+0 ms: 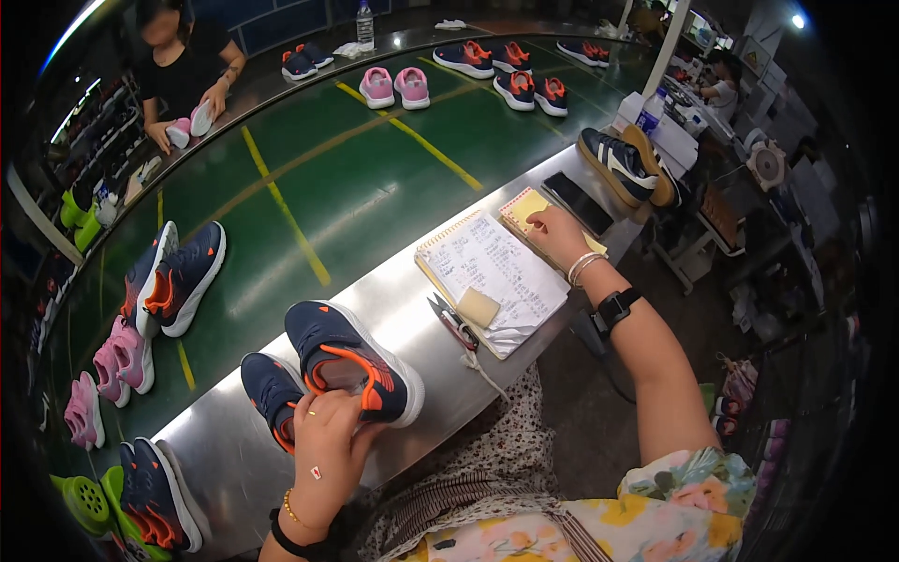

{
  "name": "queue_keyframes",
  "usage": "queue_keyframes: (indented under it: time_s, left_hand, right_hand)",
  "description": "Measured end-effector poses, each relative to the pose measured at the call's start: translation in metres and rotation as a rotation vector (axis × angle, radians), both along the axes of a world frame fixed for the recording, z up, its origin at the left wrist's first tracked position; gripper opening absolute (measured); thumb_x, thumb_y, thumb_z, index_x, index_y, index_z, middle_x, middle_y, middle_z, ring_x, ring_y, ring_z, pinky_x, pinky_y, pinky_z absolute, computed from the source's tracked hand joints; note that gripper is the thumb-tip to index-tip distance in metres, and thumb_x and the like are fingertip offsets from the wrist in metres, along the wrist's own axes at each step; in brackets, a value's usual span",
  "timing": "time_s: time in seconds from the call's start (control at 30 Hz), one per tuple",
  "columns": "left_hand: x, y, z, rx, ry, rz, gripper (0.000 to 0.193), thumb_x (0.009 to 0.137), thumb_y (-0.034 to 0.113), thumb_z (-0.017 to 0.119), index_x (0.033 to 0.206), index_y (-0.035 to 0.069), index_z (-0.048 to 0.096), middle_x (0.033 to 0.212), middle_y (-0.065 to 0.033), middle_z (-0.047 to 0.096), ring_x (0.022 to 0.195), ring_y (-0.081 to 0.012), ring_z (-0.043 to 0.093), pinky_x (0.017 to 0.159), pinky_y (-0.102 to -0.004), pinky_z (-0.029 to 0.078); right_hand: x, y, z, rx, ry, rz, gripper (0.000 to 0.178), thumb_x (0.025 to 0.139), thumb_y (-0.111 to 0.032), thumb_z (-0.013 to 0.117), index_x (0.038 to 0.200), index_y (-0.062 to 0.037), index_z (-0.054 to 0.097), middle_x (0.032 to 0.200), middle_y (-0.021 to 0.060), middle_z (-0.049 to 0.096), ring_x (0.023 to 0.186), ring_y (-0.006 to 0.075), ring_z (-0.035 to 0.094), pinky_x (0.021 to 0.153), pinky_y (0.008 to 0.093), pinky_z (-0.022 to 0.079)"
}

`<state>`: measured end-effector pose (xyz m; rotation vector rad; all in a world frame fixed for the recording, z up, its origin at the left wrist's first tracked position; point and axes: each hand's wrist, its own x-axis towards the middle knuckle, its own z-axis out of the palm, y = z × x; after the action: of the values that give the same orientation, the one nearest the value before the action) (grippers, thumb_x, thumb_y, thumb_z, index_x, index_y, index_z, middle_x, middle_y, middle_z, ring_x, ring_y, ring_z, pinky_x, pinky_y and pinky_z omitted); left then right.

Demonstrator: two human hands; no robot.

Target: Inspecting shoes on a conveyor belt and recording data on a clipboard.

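shoes: navy-orange pair [328,330] is set on the steel bench [220,454], openings turned bodyward, presumably for easy reach.
left hand [328,442]: is laid at the heels, fingers bent; whether gripped cannot be told.
right hand [559,236]: is extended with forearm outstretched; fingers are half-curled over the yellow notepad [526,203], any pinch unclear.
notebook [492,258]: is laid flat, perhaps weighted by the beige block [478,306].
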<state>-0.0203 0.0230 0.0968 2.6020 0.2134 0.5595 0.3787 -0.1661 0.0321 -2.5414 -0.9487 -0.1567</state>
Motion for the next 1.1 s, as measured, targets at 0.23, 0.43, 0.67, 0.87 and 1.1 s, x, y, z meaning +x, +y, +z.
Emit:
queue_keyframes:
  time_s: [0.23,0.43,0.67,0.87,1.1]
  left_hand:
    - [-0.004,-0.002,0.009,-0.068,0.002,0.085,0.032,0.068,0.011,0.072,0.096,0.004,0.060,0.091,-0.0115,0.060,0.095,-0.0294,0.056,0.093,-0.0435,0.034]
    - [0.001,0.001,0.011,-0.075,-0.022,0.095,0.032,0.067,0.011,0.072,0.096,0.003,0.059,0.091,-0.0110,0.060,0.094,-0.0297,0.056,0.091,-0.0419,0.036]
    - [0.003,0.003,0.013,-0.034,-0.083,0.080,0.032,0.064,0.009,0.074,0.091,0.001,0.059,0.091,-0.0144,0.061,0.085,-0.0338,0.056,0.082,-0.0385,0.041]
    - [-0.009,0.001,0.013,-0.044,-0.084,0.102,0.030,0.067,0.013,0.074,0.091,0.002,0.059,0.086,-0.0116,0.059,0.089,-0.0310,0.055,0.086,-0.0417,0.036]
    - [-0.015,0.003,0.017,0.019,-0.109,0.039,0.040,0.068,0.005,0.072,0.105,0.002,0.058,0.098,-0.0142,0.060,0.091,-0.0324,0.056,0.083,-0.0398,0.041]
  right_hand:
    - [-0.003,0.006,-0.006,-0.038,0.015,-0.053,0.018,0.080,-0.020,0.063,0.092,-0.0093,0.069,0.088,0.0083,0.059,0.083,0.0248,0.060,0.074,0.0360,0.048]
    - [0.006,0.002,-0.010,0.004,0.050,-0.036,0.016,0.078,-0.019,0.063,0.091,-0.0105,0.069,0.085,0.0082,0.059,0.081,0.0248,0.060,0.071,0.0360,0.048]
    - [0.014,0.006,0.002,-0.002,0.148,-0.047,0.016,0.075,-0.021,0.065,0.083,-0.0094,0.071,0.091,0.0107,0.061,0.083,0.0281,0.061,0.074,0.0365,0.049]
    - [0.026,0.001,-0.015,0.140,0.032,0.182,0.020,0.073,-0.023,0.070,0.087,-0.0085,0.071,0.094,0.0117,0.060,0.090,0.0275,0.059,0.079,0.0357,0.048]
    - [0.020,-0.006,-0.018,0.234,0.086,0.201,0.021,0.072,-0.020,0.073,0.087,-0.0060,0.070,0.095,0.0096,0.061,0.092,0.0261,0.058,0.084,0.0334,0.046]
